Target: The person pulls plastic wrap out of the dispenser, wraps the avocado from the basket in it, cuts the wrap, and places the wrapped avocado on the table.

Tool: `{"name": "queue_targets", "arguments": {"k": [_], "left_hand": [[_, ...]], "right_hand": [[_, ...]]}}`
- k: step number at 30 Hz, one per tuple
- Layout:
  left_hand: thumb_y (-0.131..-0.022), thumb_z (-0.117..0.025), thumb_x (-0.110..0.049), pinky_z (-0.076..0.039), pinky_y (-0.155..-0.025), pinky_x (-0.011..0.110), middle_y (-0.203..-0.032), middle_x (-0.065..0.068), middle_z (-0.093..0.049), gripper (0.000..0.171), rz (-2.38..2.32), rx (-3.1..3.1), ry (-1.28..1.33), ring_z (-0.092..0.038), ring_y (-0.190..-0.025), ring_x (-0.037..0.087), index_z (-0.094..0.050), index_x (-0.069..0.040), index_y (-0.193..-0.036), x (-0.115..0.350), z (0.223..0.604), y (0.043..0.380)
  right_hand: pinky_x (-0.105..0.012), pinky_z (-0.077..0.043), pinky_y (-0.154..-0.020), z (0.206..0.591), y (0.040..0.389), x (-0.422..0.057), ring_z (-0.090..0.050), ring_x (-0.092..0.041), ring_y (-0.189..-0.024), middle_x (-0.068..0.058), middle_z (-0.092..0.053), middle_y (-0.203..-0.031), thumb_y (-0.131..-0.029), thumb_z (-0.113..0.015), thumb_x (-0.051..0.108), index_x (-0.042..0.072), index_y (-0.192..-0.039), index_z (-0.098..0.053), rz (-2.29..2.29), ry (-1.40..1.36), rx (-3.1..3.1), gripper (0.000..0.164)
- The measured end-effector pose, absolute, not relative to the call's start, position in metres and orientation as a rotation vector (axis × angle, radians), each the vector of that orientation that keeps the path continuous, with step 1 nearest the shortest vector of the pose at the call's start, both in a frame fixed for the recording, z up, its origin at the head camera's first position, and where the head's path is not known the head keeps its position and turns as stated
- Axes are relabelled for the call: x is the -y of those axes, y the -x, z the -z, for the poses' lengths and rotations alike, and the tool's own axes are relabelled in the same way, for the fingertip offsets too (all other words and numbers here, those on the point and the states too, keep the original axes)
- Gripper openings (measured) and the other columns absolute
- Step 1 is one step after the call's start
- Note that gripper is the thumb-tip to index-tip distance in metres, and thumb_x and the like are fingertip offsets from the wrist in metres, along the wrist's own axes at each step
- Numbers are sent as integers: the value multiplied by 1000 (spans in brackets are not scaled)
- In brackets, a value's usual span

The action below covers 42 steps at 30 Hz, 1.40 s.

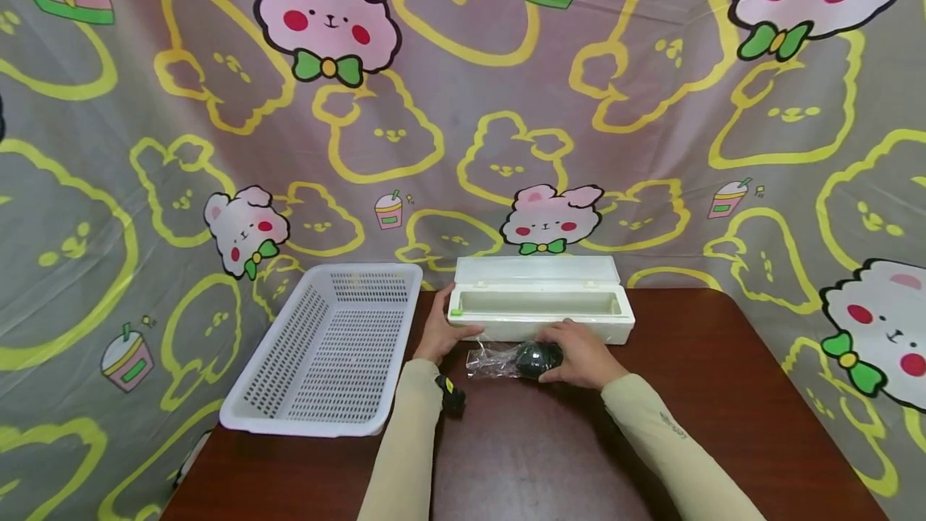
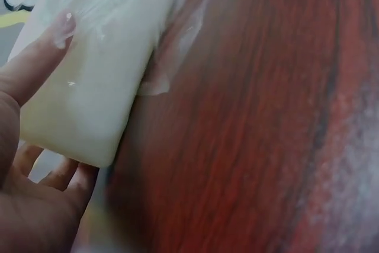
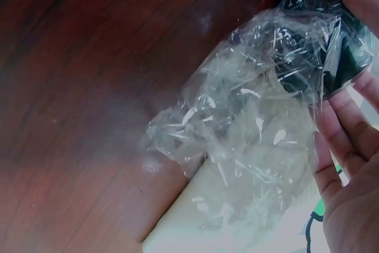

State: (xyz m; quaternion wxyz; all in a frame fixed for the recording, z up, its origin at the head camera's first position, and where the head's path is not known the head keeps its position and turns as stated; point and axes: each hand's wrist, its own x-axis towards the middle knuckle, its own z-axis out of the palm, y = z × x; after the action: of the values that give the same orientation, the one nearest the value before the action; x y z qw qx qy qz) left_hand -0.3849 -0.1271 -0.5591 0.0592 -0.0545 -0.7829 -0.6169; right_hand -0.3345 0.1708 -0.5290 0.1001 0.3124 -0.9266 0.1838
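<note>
A long white box (image 1: 506, 330) stands on the table with its lid (image 1: 535, 272) raised at the back and a long trough showing inside. My left hand (image 1: 440, 334) grips the box's left end, thumb on the front and fingers behind, as the left wrist view shows. In front of the box, my right hand (image 1: 581, 356) holds a dark, shiny rounded object (image 1: 538, 359), thumb on one side and fingers on the other. Clear plastic film (image 3: 237, 122) wraps this object and trails off it toward my left hand. Its exact kind cannot be told.
A white perforated plastic basket (image 1: 394, 344) sits left of the box, close to my left forearm. Beneath everything is a dark reddish-brown wooden table (image 1: 521, 449). A patterned curtain (image 1: 463, 143) hangs along the table's back and sides.
</note>
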Motion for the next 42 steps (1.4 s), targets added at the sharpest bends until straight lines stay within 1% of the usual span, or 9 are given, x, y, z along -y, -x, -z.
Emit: {"name": "queue_targets", "arguments": {"k": [4,6,11,14,19,24,31,36,42], "left_hand": [[-73,-93,-3,-52,-102,42,-153,16,-46,106,1896,2356,192,-52,-127,33,-34,-16,-160,129,558,384],[-72,-93,-3,-52,-99,37,-152,15,-47,108,1913,2356,203,-53,-125,31,-32,-16,-160,131,559,385],[-71,-94,-4,-46,-110,44,-155,15,-44,116,1951,2385,233,-52,-130,31,-24,-17,-163,131,559,385],[-71,-95,-7,-42,-114,47,-154,13,-46,116,1961,2405,208,-52,-130,31,-26,-17,-163,130,560,384],[-70,-96,-9,-45,-111,48,-150,13,-51,110,1940,2424,150,-54,-126,30,-33,-18,-159,129,559,381],[-71,-96,-12,-47,-109,50,-151,12,-49,108,1971,2438,137,-53,-127,31,-33,-19,-158,130,556,375],[-73,-94,-7,-43,-111,54,-151,18,-48,105,2030,2405,112,-51,-128,35,-33,-12,-158,126,543,365],[-73,-94,-10,-44,-111,55,-149,22,-50,104,2016,2445,148,-53,-126,36,-34,-8,-157,130,527,358],[-73,-94,-13,-43,-111,55,-149,22,-50,106,1948,2476,169,-53,-125,35,-32,-11,-159,134,544,369]], "right_hand": [[-48,-53,-97,526,332,-172,-64,-25,-108,-1,-73,-112,-64,-98,42,15,-114,-73,-552,-931,2757,62],[-48,-53,-97,526,331,-173,-64,-25,-109,-1,-73,-114,-65,-97,42,15,-115,-73,-549,-930,2765,62],[-49,-53,-98,526,329,-173,-64,-25,-109,-1,-73,-114,-66,-97,42,15,-116,-73,-536,-938,2771,62],[-49,-52,-98,526,328,-173,-64,-25,-109,-1,-73,-114,-65,-97,42,15,-116,-73,-541,-955,2771,62],[-48,-53,-98,527,325,-172,-64,-24,-109,-1,-73,-114,-66,-97,43,15,-116,-73,-537,-959,2778,62],[-48,-53,-98,527,323,-172,-64,-24,-109,-1,-72,-112,-66,-97,44,15,-115,-73,-529,-952,2783,62],[-48,-53,-97,527,321,-172,-64,-24,-109,-1,-72,-112,-66,-97,44,15,-115,-73,-529,-953,2775,62],[-48,-53,-97,527,321,-171,-64,-24,-109,-1,-72,-113,-66,-97,44,15,-115,-73,-528,-958,2773,62],[-48,-53,-96,527,323,-170,-64,-25,-108,-2,-72,-113,-66,-97,44,14,-116,-73,-517,-963,2772,62]]}}
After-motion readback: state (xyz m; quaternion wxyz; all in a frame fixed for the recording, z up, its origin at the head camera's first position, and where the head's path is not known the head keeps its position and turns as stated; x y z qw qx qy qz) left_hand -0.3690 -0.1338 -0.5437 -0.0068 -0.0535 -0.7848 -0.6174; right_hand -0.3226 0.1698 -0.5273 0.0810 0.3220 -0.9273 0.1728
